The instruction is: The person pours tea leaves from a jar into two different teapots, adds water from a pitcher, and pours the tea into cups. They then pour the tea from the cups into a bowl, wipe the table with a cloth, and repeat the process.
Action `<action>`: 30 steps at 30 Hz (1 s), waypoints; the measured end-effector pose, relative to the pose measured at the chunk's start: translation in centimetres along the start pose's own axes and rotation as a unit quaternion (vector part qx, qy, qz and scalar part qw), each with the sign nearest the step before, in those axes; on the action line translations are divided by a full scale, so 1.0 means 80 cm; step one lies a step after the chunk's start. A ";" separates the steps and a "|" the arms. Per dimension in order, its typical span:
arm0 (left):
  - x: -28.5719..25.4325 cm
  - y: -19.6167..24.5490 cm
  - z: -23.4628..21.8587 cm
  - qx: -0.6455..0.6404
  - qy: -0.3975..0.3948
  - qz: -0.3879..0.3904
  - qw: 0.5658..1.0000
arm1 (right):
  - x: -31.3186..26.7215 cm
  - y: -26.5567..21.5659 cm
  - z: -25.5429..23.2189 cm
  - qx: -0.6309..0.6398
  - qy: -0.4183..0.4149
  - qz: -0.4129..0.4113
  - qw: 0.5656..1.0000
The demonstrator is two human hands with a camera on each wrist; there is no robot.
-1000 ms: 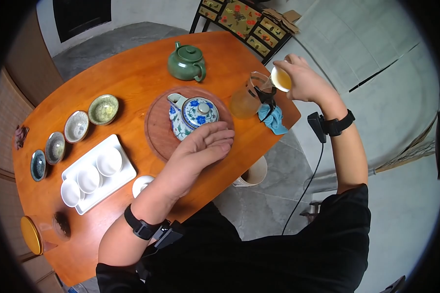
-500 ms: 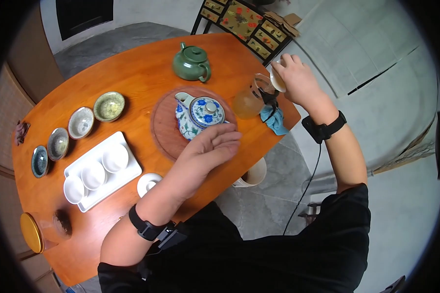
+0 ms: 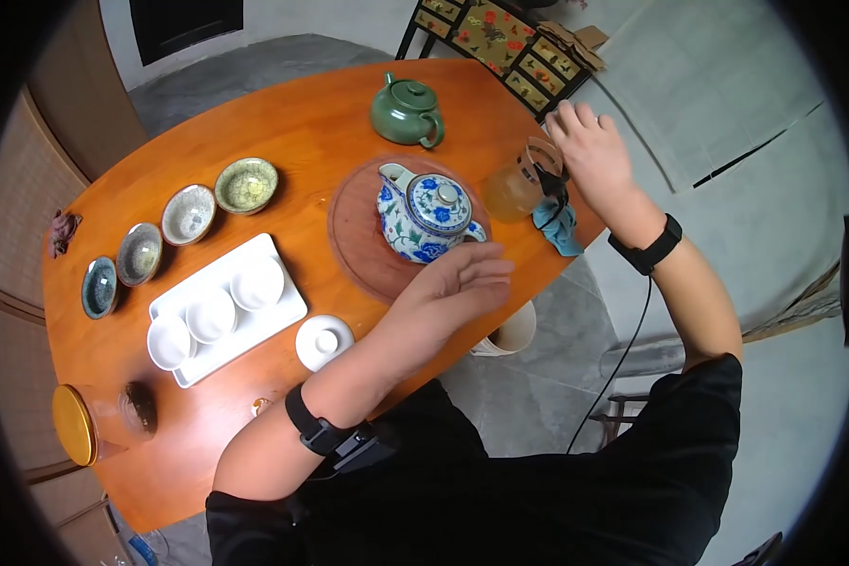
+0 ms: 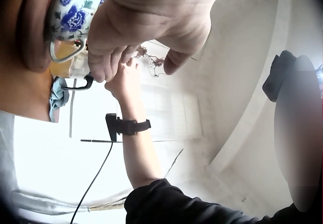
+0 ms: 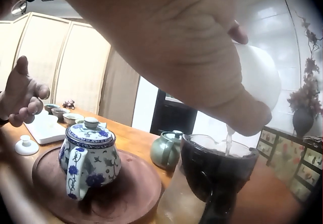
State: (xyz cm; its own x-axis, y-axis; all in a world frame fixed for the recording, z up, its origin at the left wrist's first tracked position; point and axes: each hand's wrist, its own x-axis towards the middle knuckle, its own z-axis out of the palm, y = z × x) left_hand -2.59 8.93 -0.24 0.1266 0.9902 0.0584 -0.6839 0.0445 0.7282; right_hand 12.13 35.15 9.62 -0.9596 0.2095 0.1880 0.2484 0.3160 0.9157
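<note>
In the right wrist view my right hand [image 5: 176,47] grips a white cup [image 5: 260,72], tipped above a glass pitcher [image 5: 189,198] with a black handle; a thin stream of liquid falls into it. The head view shows that hand [image 3: 599,170] over the pitcher [image 3: 512,191], its cup hidden. My left hand [image 3: 448,297] hovers with relaxed fingers by the handle of the blue-and-white teapot [image 3: 429,217], holding nothing. That teapot stands lidded on a round wooden board [image 3: 354,241]. Cloudy yellowish liquid is in the pitcher.
A green teapot [image 3: 407,113] stands behind the board. Leftward are several glazed bowls [image 3: 189,215], a white tray [image 3: 231,349] with white cups, a white lid [image 3: 324,343] and a yellow-lidded jar [image 3: 74,424]. A blue cloth [image 3: 558,228] lies by the pitcher, near the table edge.
The right hand has tipped the white cup further, so its opening no longer shows in the head view. The head view has shifted, moving the table things rightward. My left hand stays beside the teapot.
</note>
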 end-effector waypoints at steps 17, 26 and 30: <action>-0.052 0.014 0.027 -0.003 -0.014 -0.005 1.000 | -0.015 0.032 -0.002 0.340 -0.084 0.262 0.899; -0.183 0.051 0.040 0.099 0.102 0.001 0.990 | -0.001 0.003 -0.179 0.593 0.077 0.162 0.785; -0.241 0.068 0.020 0.126 0.241 0.071 0.960 | 0.014 -0.055 -0.240 0.631 0.093 0.052 0.768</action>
State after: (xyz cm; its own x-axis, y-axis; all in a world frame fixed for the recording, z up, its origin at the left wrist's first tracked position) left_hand -7.63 -10.09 3.69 -0.3440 0.9325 -0.1095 -0.4667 -0.0686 0.8818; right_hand 7.40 16.24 12.60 -0.8992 0.1959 0.3913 0.1429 0.9766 -0.1605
